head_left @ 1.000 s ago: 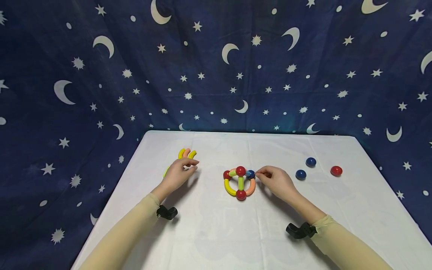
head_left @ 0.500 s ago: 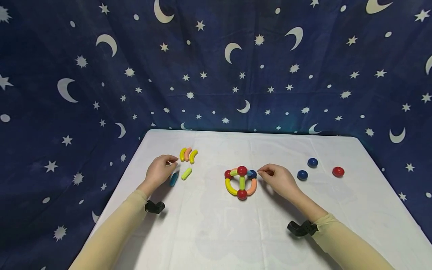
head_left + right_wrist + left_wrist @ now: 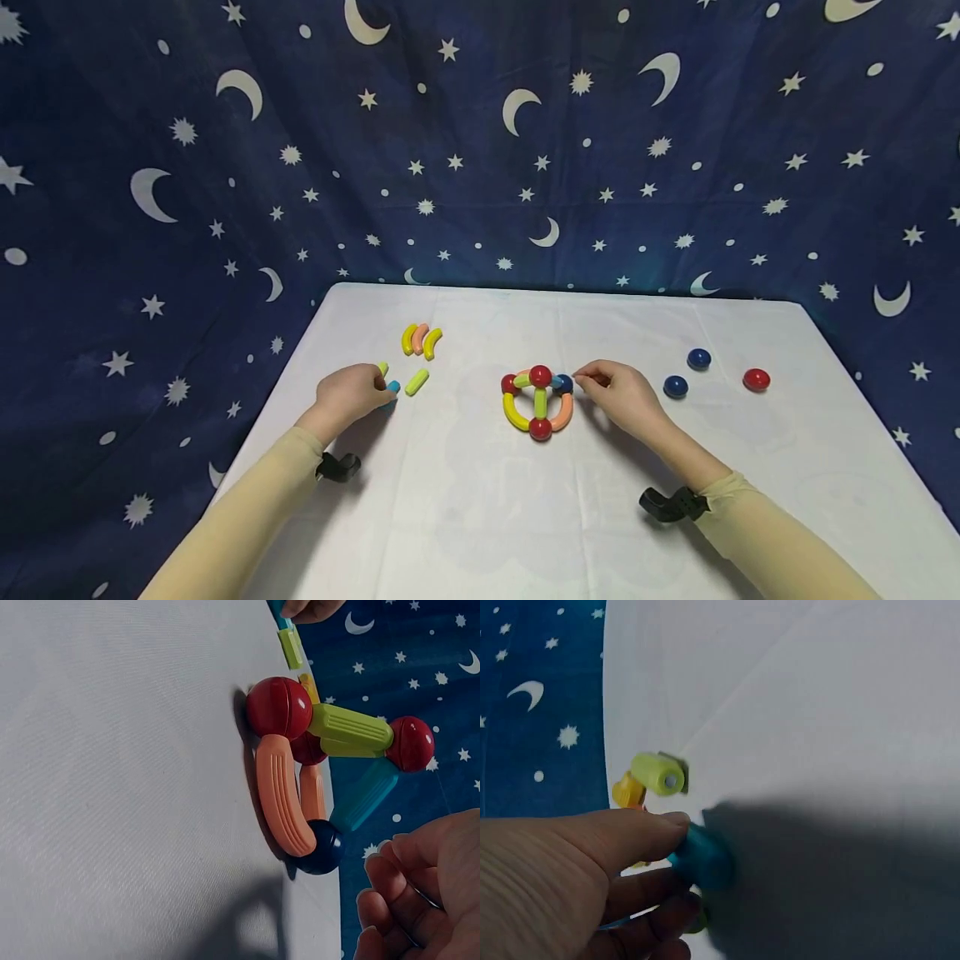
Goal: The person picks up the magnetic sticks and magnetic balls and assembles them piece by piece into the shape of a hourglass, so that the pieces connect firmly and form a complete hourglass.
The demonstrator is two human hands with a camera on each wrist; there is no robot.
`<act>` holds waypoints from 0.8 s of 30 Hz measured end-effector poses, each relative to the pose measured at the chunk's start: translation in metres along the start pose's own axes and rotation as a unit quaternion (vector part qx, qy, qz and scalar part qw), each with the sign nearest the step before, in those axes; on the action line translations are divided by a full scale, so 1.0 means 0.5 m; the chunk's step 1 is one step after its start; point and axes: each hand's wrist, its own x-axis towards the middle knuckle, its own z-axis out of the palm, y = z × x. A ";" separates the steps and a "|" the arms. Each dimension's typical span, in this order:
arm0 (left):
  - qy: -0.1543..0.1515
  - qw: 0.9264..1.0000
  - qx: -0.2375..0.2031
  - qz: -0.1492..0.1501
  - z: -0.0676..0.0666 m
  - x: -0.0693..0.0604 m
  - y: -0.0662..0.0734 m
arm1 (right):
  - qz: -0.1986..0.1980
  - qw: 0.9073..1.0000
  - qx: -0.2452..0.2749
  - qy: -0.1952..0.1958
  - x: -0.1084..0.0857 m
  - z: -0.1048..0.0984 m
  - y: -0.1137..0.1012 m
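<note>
- Left hand (image 3: 348, 398): thumb and finger pinch a blue stick (image 3: 393, 387), well left of the ball-and-stick frame (image 3: 541, 402). Whether the stick touches the cloth cannot be told.
- Right hand (image 3: 621, 398): fingers loosely bent, holding nothing, just right of the frame and apart from its blue corner ball (image 3: 563, 384).
- Handling, as judged: blue stick light, stiff, smooth, probably plastic, hardly fragile; could roll in a loose pinch. Best held mid-length, ends left free.
- Frame, as judged: stiff sticks, weaker joints; best steadied by a bottom ball rather than the top red ball (image 3: 540, 377).
- Left of the frame, near the pinch: one green stick (image 3: 417, 382); another green stick (image 3: 383, 367) partly hidden by the hand.
- Left of and behind the frame: two yellow curved sticks (image 3: 432, 344), a pink curved stick (image 3: 420, 339) between.
- Well right of the frame: two dark blue balls (image 3: 676, 387); farther right, a loose red ball (image 3: 757, 380).
- Under the frame: white cloth (image 3: 465, 517). Behind: moon-and-star curtain (image 3: 480, 192).
</note>
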 end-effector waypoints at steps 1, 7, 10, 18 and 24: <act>0.002 1.000 0.007 0.003 0.001 -0.001 0.005 | 0.000 1.000 0.003 0.001 0.001 0.000 -0.001; 0.019 0.999 0.019 0.021 0.004 -0.001 0.017 | 0.002 1.000 0.013 -0.003 0.000 -0.002 -0.010; 0.034 0.998 -0.041 0.045 -0.006 -0.001 0.035 | 0.001 1.000 0.015 0.004 -0.005 -0.004 -0.014; 0.032 0.938 -0.316 0.141 -0.016 0.005 0.161 | -0.052 0.993 0.100 -0.025 -0.008 0.020 -0.030; 0.026 0.879 -0.443 0.175 0.026 0.024 0.248 | -0.044 0.982 0.165 -0.077 0.000 0.050 -0.044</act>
